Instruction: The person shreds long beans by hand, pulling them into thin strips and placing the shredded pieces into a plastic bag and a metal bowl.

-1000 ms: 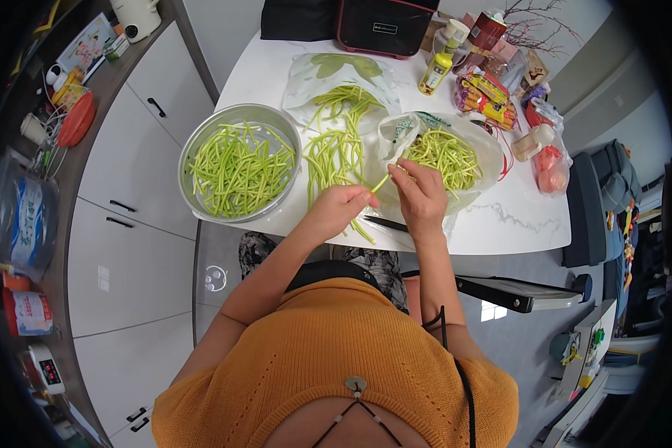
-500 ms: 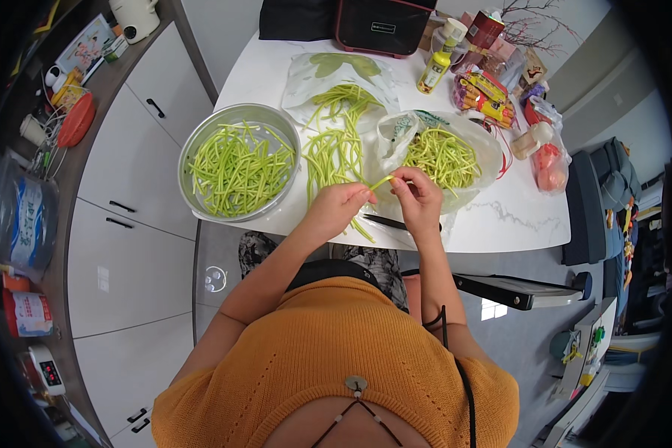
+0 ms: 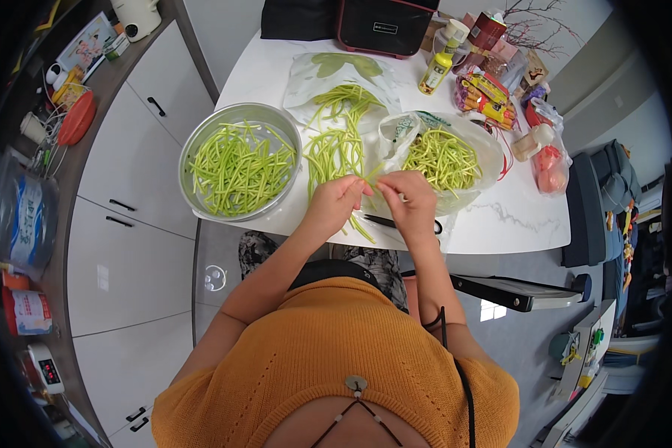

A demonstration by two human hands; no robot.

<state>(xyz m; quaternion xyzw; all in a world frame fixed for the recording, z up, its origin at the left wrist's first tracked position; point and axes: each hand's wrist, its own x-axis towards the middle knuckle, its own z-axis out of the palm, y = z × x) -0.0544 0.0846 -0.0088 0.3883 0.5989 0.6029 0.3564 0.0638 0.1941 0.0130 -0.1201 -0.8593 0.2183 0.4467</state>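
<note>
At left, the round pan [image 3: 260,117] is showing smooth, dull metal. The stems [image 3: 240,170] are looking smooth and faintly shiny. The bench [image 3: 519,230] is gleaming like polished, veined stone. The far bag [image 3: 300,86] and right bag [image 3: 491,160] are crinkling in thin, translucent plastic. Near, the sweater [image 3: 328,328] is showing matt, ribbed knit. The left cabinet doors [image 3: 131,261] are reflecting light, smooth and glossy.

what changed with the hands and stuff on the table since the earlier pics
The right hand has moved left, closer to the left hand, which shifted only slightly; a blurred green stem shows between them. No clear release. The metal pan and yellow bottle stayed put.
</note>
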